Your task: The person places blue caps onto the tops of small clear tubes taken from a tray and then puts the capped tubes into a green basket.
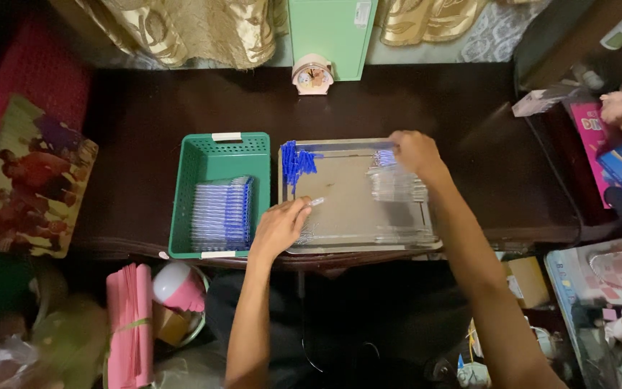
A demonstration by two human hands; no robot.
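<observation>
Left hand: my left hand (280, 227) rests at the near left part of the metal tray (340, 241), fingers pinched on a thin clear pen tube (315, 202) whose tip pokes out to the right.
Right hand: my right hand (413, 153) is at the far right corner of the tray, fingers curled down onto a heap of clear pen tubes (396, 186); I cannot tell whether it has closed on any of them, since the hand covers the spot.
Tray: it sits at the near edge of the worktop (145, 101), about the middle.
Blue pieces: a bunch of blue refills (295, 162) lies in the tray's far left corner.
Basket: a green plastic basket (210, 148) stands just beside the tray, on its left, with a neat row of finished pens (222, 212) stacked in its near half.
Clock: a small pink clock (312, 75) stands at the far edge of the worktop, in front of a green box (331, 32).
</observation>
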